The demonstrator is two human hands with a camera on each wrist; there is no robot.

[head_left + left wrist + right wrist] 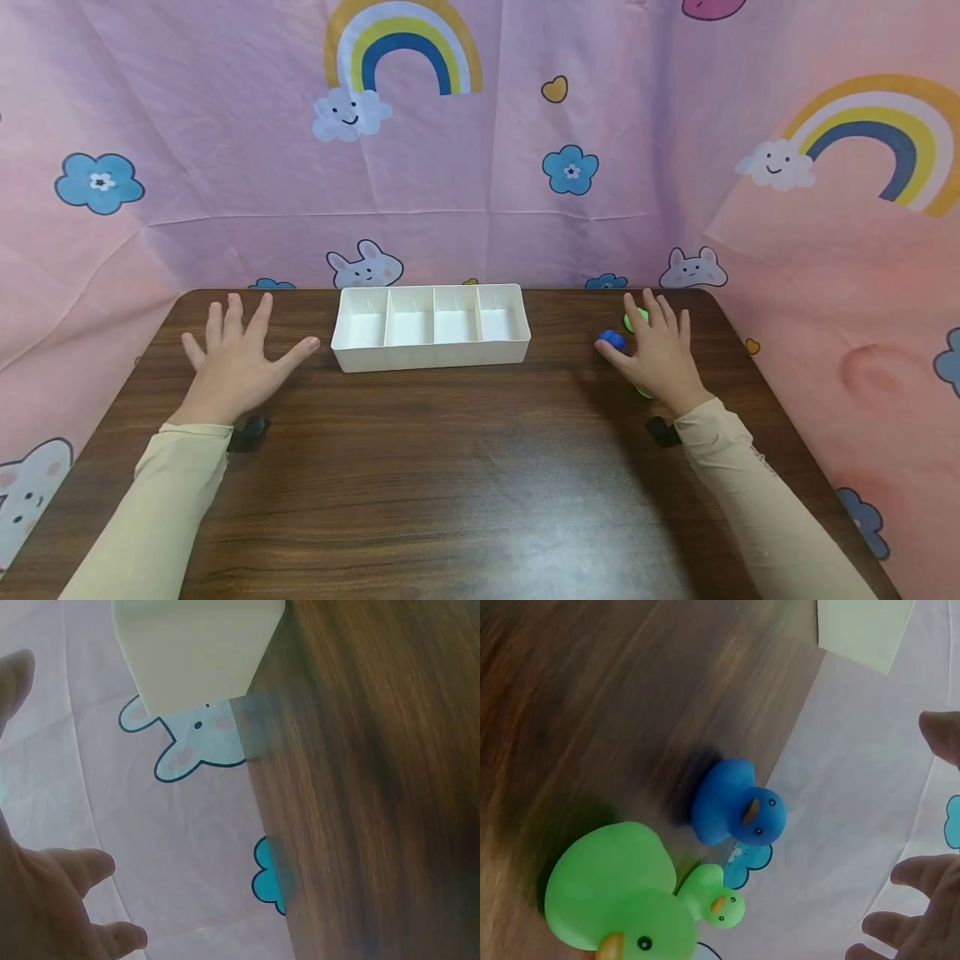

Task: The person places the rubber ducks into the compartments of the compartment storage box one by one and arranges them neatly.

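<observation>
My left hand (236, 367) is held with fingers spread, to the left of a white divided box (427, 357); nothing is in its grasp. On the other side, my right hand (660, 358), also with fingers spread, hovers over some toy ducks and partly hides them in the head view. A blue duck (724, 806) shows near the right thumb. Beside it in the right wrist view are a large green duck (607, 881) and a smaller green duck (703, 891), both with orange beaks. Neither hand grips anything.
The box stands at the back of the dark wooden table (420, 483), its several compartments facing up. A pink and purple cloth (247, 167) printed with rainbows and rabbits hangs behind and beside the table.
</observation>
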